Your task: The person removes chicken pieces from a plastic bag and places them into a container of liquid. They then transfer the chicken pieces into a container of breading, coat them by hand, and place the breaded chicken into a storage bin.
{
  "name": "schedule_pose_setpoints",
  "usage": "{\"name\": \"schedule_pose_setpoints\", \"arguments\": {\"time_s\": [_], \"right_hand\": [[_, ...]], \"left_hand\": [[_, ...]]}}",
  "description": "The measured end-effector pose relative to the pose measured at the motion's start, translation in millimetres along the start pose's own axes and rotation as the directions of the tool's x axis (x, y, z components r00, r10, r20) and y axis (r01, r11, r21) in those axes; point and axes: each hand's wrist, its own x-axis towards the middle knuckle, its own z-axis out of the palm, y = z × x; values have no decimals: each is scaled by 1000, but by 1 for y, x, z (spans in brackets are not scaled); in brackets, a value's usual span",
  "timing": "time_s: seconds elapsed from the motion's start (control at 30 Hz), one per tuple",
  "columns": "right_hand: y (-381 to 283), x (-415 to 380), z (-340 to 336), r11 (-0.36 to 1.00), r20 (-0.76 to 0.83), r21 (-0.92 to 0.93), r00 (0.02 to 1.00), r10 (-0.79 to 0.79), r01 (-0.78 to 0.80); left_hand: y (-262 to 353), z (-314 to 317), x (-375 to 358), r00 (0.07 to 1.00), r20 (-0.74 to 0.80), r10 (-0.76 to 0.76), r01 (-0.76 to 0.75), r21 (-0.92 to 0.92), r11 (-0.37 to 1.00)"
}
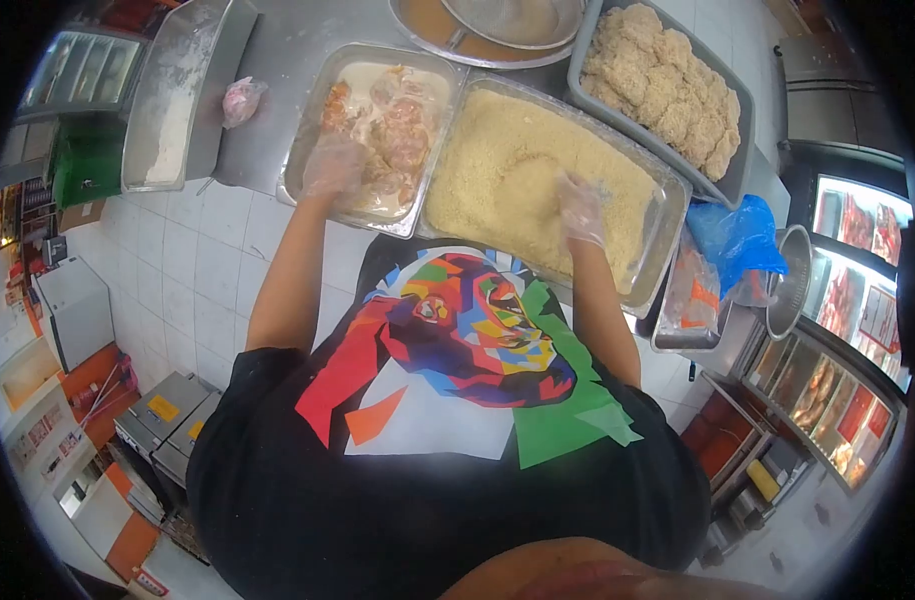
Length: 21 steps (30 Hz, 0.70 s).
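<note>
My left hand (332, 167), in a clear plastic glove, reaches over the near left side of a metal tray (414, 222). Its fingers are smeared, and I cannot tell whether they grip anything. Around it, pieces of raw meat (407, 138) lie in pale, milky batter (357, 75). My right hand (581, 210), also gloved, is in a second metal tray (661, 243) filled with yellowish breadcrumbs (497, 130). Its fingers are stretched forward, fingertips at the edge of a crumb-covered mound (532, 185).
Breaded pieces (662, 85) fill a grey tub (742, 140) at the back right. A sieve (522, 20) rests over a wide bowl (417, 25). Floury bin (177, 90) and knotted plastic bag (242, 102) stand left. Blue bag (737, 240) and metal colander (792, 285) are right.
</note>
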Motion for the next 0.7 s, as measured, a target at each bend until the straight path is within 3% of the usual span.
{"name": "schedule_pose_setpoints", "arguments": {"time_s": [0.03, 0.07, 0.13, 0.17, 0.27, 0.33, 0.37, 0.43, 0.47, 0.53, 0.57, 0.67, 0.7], "right_hand": [[-10, 19, 7, 938, -33, -341, 996, -80, 64], [-18, 29, 15, 763, -41, -639, 985, -167, 103], [1, 43, 52, 518, -109, -846, 910, -401, 127], [6, 50, 68, 374, -108, -921, 849, -517, 111], [-13, 54, 70, 377, -76, -914, 851, -520, 149], [-13, 64, 65, 397, 48, -887, 904, -426, 234], [-13, 72, 57, 402, 111, -875, 920, -377, 270], [-6, 88, 29, 735, 268, -573, 930, -251, 363], [6, 89, 21, 864, 364, -380, 912, -190, 331], [-10, 58, 4, 917, 393, -297, 909, -137, 266], [-28, 48, -4, 937, 399, -245, 907, -136, 249], [-41, 25, -20, 772, 312, -325, 832, -458, 546], [-49, 15, -25, 757, 353, -394, 846, -399, 521]], "left_hand": [[19, -30, 0, 985, 156, -71, 72, -2, 997], [35, -45, -4, 980, 90, -177, 191, -193, 962], [59, -67, -7, 911, 13, -411, 347, -562, 751], [63, -68, -2, 933, -25, -360, 294, -525, 799], [72, -60, -10, 970, -98, -222, 157, -444, 882], [80, -57, -1, 970, -186, -157, 55, -461, 886], [79, -30, 4, 914, -390, -114, -27, -339, 941], [80, -44, 22, 984, -124, -131, 88, -300, 950], [83, -44, 23, 990, 32, -137, 140, -275, 951], [83, -27, 24, 988, -43, -149, 128, -320, 939], [77, -21, 35, 983, -104, -152, 111, -330, 938], [57, 20, 49, 962, -249, 115, -168, -205, 964], [55, 14, 46, 979, -201, -19, -56, -361, 931]]}}
